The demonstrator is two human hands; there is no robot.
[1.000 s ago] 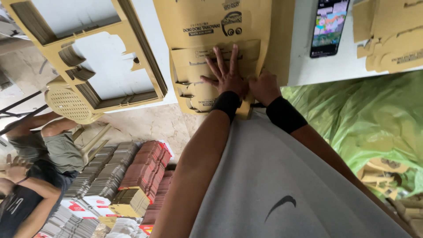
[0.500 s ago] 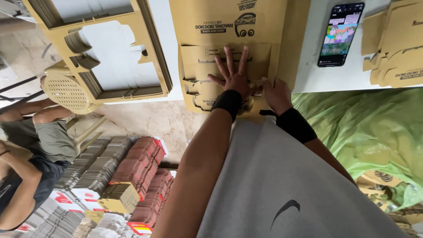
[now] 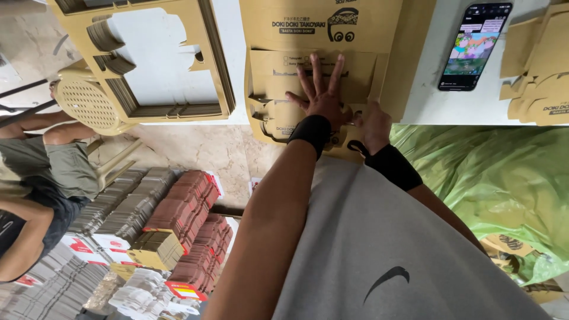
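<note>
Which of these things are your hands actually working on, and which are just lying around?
In hand:
left hand pressed flat on the brown die-cut cardboard sheet
right hand at its edge

Lying about:
black smartphone
punched-out cardboard frames
green plastic sheet
stacked flat cartons

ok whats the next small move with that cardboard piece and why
Probably slide the left hand outward along the brown die-cut cardboard sheet to crease it. That hand lies flat, fingers spread, on a folded-over panel, while the right hand grips the sheet's near edge at the white table rim, steadying it.
</note>
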